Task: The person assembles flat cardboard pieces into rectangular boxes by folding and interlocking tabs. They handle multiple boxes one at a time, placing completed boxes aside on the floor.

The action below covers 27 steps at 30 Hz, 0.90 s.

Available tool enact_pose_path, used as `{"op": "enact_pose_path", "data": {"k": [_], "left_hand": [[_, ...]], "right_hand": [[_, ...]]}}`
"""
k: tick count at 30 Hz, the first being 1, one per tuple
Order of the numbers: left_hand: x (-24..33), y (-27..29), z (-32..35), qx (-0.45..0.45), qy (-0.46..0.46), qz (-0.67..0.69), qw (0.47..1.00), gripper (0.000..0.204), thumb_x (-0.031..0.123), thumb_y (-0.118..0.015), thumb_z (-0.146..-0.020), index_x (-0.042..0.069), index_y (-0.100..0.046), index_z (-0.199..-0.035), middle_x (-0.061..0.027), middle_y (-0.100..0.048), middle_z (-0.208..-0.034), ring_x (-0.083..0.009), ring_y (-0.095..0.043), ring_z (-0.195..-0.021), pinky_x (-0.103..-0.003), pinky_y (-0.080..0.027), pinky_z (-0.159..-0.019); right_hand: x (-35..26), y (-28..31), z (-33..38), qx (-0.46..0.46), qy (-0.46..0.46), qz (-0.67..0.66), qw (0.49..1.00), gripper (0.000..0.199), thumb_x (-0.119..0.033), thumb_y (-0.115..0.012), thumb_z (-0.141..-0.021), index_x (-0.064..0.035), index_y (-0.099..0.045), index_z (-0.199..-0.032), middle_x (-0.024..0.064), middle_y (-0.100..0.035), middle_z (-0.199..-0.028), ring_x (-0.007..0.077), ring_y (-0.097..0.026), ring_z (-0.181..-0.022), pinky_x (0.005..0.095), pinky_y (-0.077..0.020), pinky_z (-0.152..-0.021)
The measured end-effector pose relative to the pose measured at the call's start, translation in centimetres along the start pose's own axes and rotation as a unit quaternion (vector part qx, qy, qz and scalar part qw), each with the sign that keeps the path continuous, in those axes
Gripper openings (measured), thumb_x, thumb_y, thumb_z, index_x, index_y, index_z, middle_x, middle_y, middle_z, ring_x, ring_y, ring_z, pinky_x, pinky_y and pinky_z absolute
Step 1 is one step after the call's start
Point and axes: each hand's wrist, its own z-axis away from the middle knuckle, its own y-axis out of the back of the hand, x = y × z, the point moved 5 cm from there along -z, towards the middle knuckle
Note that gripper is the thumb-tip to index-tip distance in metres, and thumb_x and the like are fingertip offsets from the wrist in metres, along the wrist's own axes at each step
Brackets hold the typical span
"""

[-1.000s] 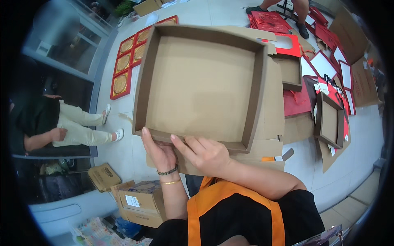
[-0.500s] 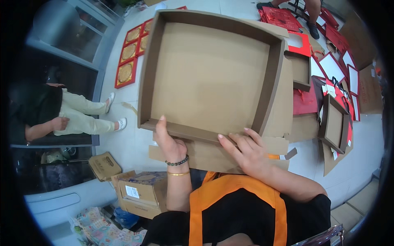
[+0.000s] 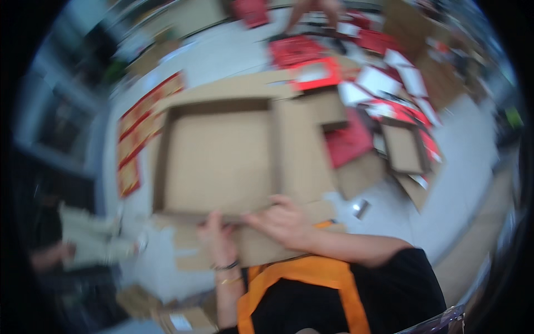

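Observation:
A large, shallow, open cardboard box with dark brown walls and a tan bottom lies before me, above a flat sheet of cardboard. Its near wall is pinched by my left hand, thumb up over the rim, with a beaded and a gold bracelet on the wrist. To the right on the same wall, my right hand grips the edge with curled fingers. Motion blur smears the finger details. Nothing is inside the box.
Red-and-gold square packs lie on the floor at left. On the right are smaller brown trays, a red frame and white-and-red panels. A person in pale trousers stands at left; another person's hand shows at the top.
The view has swung, so the box now sits lower and further left and looks smaller. Both hands remain on its near wall. The picture has become blurred.

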Motion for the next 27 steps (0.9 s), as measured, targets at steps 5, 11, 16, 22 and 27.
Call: {"op": "enact_pose_path", "data": {"k": [5, 11, 16, 22, 27], "left_hand": [[-0.2, -3.3, 0.7, -0.090, -0.011, 0.002, 0.996, 0.055, 0.028, -0.069, -0.101, 0.004, -0.044, -0.144, -0.0152, -0.062, -0.130, -0.0294, -0.067, -0.110, -0.044, -0.059, -0.090], [-0.1, -4.5, 0.5, -0.126, -0.011, -0.050, 0.991, 0.054, 0.032, -0.068, -0.102, -0.003, -0.050, -0.139, -0.0169, -0.064, -0.126, -0.0286, -0.068, -0.109, -0.042, -0.060, -0.089], [-0.4, -4.2, -0.8, -0.107, -0.027, -0.075, 0.991, 0.050, 0.033, -0.068, -0.102, -0.004, -0.054, -0.133, -0.0157, -0.067, -0.120, -0.0259, -0.069, -0.106, -0.039, -0.060, -0.086], [0.2, -5.0, 0.5, -0.101, -0.045, -0.113, 0.987, 0.047, 0.032, -0.065, -0.102, -0.004, -0.054, -0.132, -0.0158, -0.065, -0.123, -0.0250, -0.068, -0.105, -0.038, -0.059, -0.087], [-0.1, -4.1, -0.1, -0.037, -0.088, -0.073, 0.993, 0.050, 0.034, -0.064, -0.102, -0.004, -0.055, -0.134, -0.0154, -0.062, -0.130, -0.0275, -0.066, -0.112, -0.042, -0.057, -0.095]], "right_hand": [[1.8, -0.6, 0.8, -0.002, -0.033, 0.083, 0.996, 0.054, -0.010, -0.061, -0.087, -0.0110, -0.063, -0.141, -0.0014, -0.058, -0.086, 0.0161, -0.060, -0.087, 0.0500, -0.0420, -0.117], [1.1, 1.4, 2.0, 0.117, -0.065, 0.068, 0.989, 0.044, -0.010, -0.063, -0.087, -0.0100, -0.068, -0.131, 0.0001, -0.069, -0.107, 0.0183, -0.065, -0.102, 0.0544, -0.0382, -0.120], [2.8, -0.1, 2.2, 0.104, -0.055, 0.016, 0.993, 0.039, -0.012, -0.064, -0.089, -0.0089, -0.070, -0.128, 0.0037, -0.074, -0.114, 0.0208, -0.067, -0.112, 0.0565, -0.0352, -0.122], [4.0, 0.1, 1.0, -0.041, -0.115, -0.125, 0.985, 0.035, -0.019, -0.069, -0.095, -0.0098, -0.070, -0.129, 0.0042, -0.074, -0.118, 0.0244, -0.064, -0.121, 0.0562, -0.0321, -0.124], [4.3, 2.7, 2.0, 0.135, -0.209, -0.153, 0.956, 0.061, -0.030, -0.075, -0.095, -0.0096, -0.053, -0.149, 0.0129, -0.061, -0.142, 0.0338, -0.053, -0.134, 0.0478, -0.0374, -0.120]]}}
